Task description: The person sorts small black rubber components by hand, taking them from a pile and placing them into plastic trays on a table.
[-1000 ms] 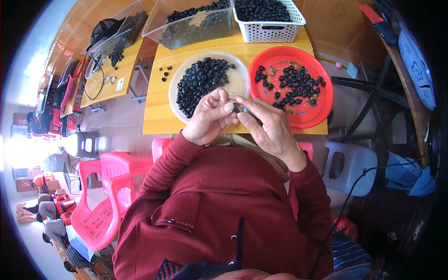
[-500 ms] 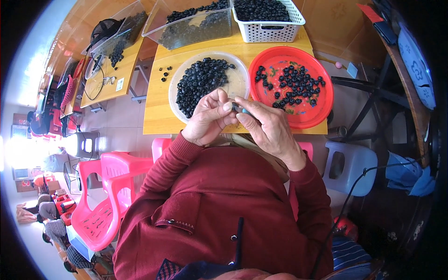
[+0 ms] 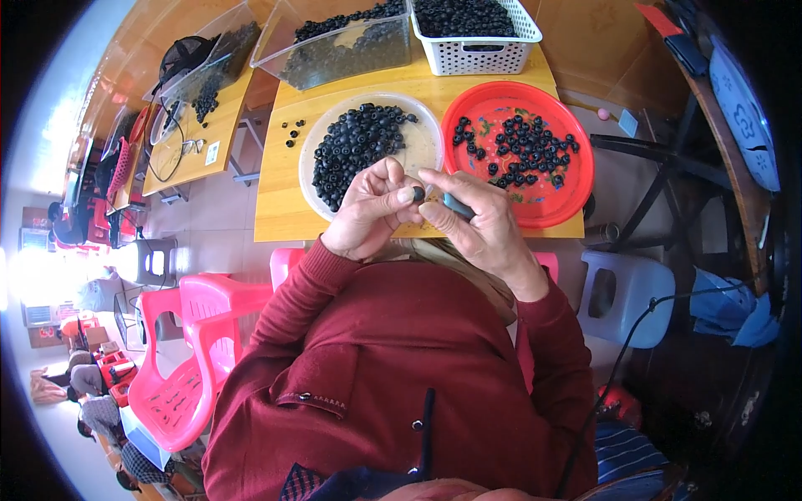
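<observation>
My left hand [image 3: 372, 213] pinches a small dark round piece [image 3: 418, 194] between thumb and fingertips. Close beside it, my right hand [image 3: 489, 230] grips a small tool with a blue-grey handle [image 3: 457, 206]; its working end is too small to make out. Both hands are over the near edge of the yellow wooden table [image 3: 280, 221]. Beyond my left hand is a round whitish tray [image 3: 426, 138] heaped with black, bead-like pieces [image 3: 359, 146], several showing holes. Right of it, a red round tray [image 3: 576, 188] with a coloured pattern has similar pieces scattered in it.
At the table's back stand a clear plastic bin [image 3: 342, 71] and a white perforated basket [image 3: 480, 60], both with black pieces. Several loose pieces [image 3: 291, 134] lie left of the whitish tray. Pink chairs [image 3: 180, 367] and a pale blue stool [image 3: 626, 301] are on the floor.
The right hand's tool has drawn back slightly from the left hand's piece, and more of its handle shows. The round piece is now plainer to see.
</observation>
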`<state>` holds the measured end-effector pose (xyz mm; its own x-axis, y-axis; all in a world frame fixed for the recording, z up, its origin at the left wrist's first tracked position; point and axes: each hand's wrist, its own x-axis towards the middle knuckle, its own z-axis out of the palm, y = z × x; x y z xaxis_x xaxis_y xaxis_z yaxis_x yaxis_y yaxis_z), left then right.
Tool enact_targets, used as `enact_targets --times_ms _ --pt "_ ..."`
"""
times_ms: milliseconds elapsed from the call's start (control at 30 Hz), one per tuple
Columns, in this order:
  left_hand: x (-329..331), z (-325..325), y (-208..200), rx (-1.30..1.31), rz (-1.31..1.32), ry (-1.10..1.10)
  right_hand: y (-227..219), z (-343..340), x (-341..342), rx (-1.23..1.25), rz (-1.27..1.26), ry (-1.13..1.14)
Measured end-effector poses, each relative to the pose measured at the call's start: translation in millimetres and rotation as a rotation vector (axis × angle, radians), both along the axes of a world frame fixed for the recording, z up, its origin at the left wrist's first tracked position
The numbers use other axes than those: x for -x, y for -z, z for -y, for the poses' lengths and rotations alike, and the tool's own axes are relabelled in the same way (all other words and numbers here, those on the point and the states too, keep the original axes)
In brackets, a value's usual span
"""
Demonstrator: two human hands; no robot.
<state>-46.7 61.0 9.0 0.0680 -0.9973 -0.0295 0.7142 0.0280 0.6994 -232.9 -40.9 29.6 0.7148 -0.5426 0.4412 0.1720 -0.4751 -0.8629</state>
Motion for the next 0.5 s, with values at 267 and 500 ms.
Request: enact_targets --times_ms 267,500 --pt "-1 3 -6 -0.037 0.052 0.081 6 0 1 0.075 -0.052 0.038" --pt "-23 31 -5 -0.061 1.230 -0.341 11 32 16 0.328 -0.264 0.604"
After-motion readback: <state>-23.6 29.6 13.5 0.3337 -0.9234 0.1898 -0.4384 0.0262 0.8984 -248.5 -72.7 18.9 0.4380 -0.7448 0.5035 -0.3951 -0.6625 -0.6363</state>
